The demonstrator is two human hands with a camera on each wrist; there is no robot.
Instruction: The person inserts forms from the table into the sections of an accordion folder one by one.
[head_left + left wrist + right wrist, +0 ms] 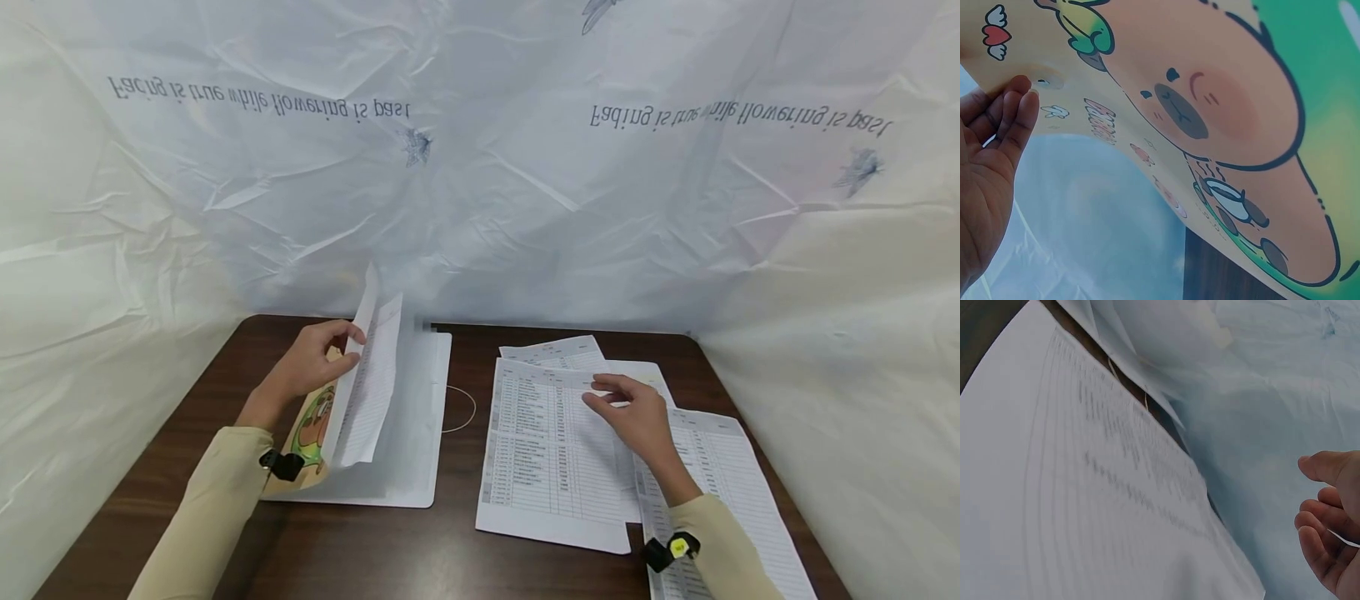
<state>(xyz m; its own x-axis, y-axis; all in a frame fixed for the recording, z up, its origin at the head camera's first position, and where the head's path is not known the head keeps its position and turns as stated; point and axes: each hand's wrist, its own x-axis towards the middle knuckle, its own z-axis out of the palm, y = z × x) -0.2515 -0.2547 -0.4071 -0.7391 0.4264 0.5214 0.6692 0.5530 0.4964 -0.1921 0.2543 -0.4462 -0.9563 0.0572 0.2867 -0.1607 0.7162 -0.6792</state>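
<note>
On the left of the table, a folder lies open; its cartoon cover point(315, 425), printed with a brown animal point(1210, 81), stands raised. My left hand point(318, 358) pinches the upper edge of this cover between thumb and fingers. Beside it, white printed leaves point(375, 383) stand up from the folder's white back point(431, 450). My right hand point(633, 412) is held over a printed sheet point(551, 467) on the right, thumb and fingers apart and nothing between them. In the right wrist view, the ruled paper point(1116, 487) lies left of that hand.
More printed sheets point(727, 475) overlap on the right, some reaching the table's right edge. Between the folder and the sheets, a thin pale loop of cord point(472, 408) lies on the dark wooden table point(360, 550). White plastic sheeting point(480, 208) encloses the back and sides.
</note>
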